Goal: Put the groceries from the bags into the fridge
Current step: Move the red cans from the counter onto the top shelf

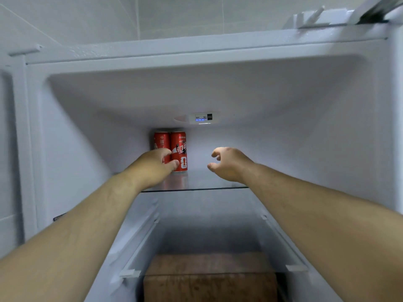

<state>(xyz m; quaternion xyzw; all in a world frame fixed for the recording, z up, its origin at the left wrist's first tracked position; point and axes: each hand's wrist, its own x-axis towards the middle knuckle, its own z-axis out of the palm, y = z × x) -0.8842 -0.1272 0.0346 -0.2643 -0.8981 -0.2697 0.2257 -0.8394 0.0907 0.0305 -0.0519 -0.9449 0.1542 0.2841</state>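
Closest in, both bare forearms come up from the bottom corners, cut off by the frame before the elbows. Between them, low down, a brown block (209, 282) sits beneath the lower glass shelf (239, 273). It's dim and blurred, so whether it's wood or cardboard is anyone's call.

Up to the upper glass shelf (207, 182) inside the fridge (76, 138), and here are the hands. The right hand (227, 163) hangs over the shelf, well right of the cans, fingers loosely curled, thumb apart, nothing in it. The left hand (156, 165) is on the drinks: fingers and thumb curl round the lower part of the left can (162, 140), hiding its bottom half. The thumb tip crosses the lower left edge of the right can (179, 149).

Both red cans stand upright on that shelf, side by side and touching, back toward the rear wall and left of centre. The right can shows its white lettering clearly. The left one's print is too soft to read.

Furthest back, up at the ceiling, a small control panel (204, 118) glows with blue lights, its labels too small to make out.
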